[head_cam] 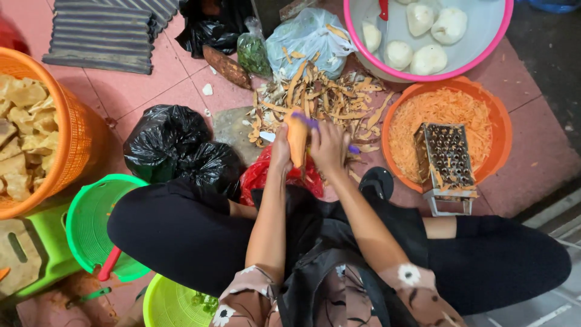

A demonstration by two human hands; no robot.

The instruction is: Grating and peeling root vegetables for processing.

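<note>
Left hand (280,151) fingers gripping carrot (297,140), right hand (327,147) fingers closed on purple peeler (313,124) (over peel pile (321,97))

My hands work in a tight pocket. The peel heap (321,97) lies straight ahead, the orange bowl (501,130) with the grater (446,160) crowds my right, and black bags (181,148) block my left. Bare pink floor (151,88) past the bags gives open room.

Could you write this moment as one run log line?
left hand: holds carrot | right hand: purple peeler on carrot | peelings beyond
</note>
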